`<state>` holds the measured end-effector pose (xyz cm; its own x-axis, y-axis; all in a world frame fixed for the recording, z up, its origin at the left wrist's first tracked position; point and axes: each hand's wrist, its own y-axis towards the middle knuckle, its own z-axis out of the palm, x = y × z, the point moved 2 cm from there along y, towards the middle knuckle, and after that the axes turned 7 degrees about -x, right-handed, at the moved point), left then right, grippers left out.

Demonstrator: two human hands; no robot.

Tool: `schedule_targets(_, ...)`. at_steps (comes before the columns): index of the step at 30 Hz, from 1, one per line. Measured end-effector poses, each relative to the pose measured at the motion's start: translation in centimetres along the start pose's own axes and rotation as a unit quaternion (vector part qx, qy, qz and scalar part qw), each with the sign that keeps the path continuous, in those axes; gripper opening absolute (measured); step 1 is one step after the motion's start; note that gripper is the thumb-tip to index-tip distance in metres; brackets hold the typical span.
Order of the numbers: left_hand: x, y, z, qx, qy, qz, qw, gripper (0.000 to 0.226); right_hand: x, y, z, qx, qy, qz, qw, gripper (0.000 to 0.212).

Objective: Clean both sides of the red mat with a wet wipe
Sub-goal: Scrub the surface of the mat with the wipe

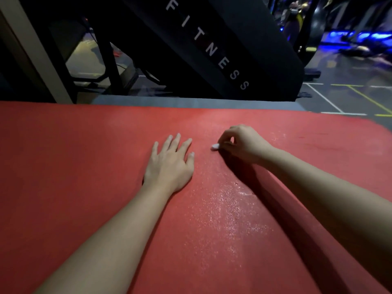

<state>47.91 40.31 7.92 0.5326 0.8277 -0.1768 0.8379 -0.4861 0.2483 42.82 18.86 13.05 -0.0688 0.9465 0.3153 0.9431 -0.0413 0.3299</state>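
Note:
The red mat (74, 158) fills the lower two thirds of the head view and lies flat. A wet, glistening streak runs down its middle right. My left hand (169, 164) rests flat on the mat with fingers spread. A little to its right, my right hand (241, 143) has its fingers curled and pinches a small white wet wipe (215, 147), pressed against the mat surface. Most of the wipe is hidden inside the hand.
A grey mat edge (191, 102) shows just beyond the red mat's far edge. Behind it stands a black gym machine (212, 49) lettered FITNESS, with a dark frame at the left. Floor with white and yellow lines (339, 98) lies at the right.

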Motion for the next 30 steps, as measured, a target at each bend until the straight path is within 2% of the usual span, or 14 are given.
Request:
schedule_targets(7,-0.2,0.0,0.1,-0.004,0.003,-0.003,1.000,0.059,-1.0,0.6,0.3,0.048,0.047,-0.022,0.998,0.006)
schedule_targets(10,0.0,0.3,0.1,0.001,0.005,-0.003,1.000,0.059,-3.0,5.0,1.1,-0.019,0.014,0.042,0.999,0.010)
schedule_targets(13,0.0,0.2,0.2,0.005,0.011,-0.002,1.000,0.059,-4.5,8.2,1.8,-0.044,-0.001,0.085,0.995,0.013)
schedule_targets(17,0.1,0.2,0.3,0.003,0.015,0.000,1.000,0.059,-3.6,8.4,1.0,0.047,0.001,0.041,0.998,0.021)
schedule_targets(19,0.0,0.2,0.3,0.002,0.014,-0.004,1.000,0.059,-3.4,8.6,0.9,0.085,0.017,0.046,0.995,0.024)
schedule_targets(23,-0.1,0.0,0.1,0.002,0.012,-0.004,1.000,0.058,-5.2,11.5,1.5,-0.005,0.008,0.102,0.995,0.026)
schedule_targets(27,-0.1,-0.1,-0.3,0.004,0.007,-0.003,1.000,0.057,-6.7,12.8,2.8,-0.079,0.028,0.167,0.982,0.016)
schedule_targets(30,-0.1,-0.1,-0.4,0.000,0.006,-0.001,1.000,0.058,-7.0,12.1,3.5,-0.086,0.018,0.142,0.986,0.015)
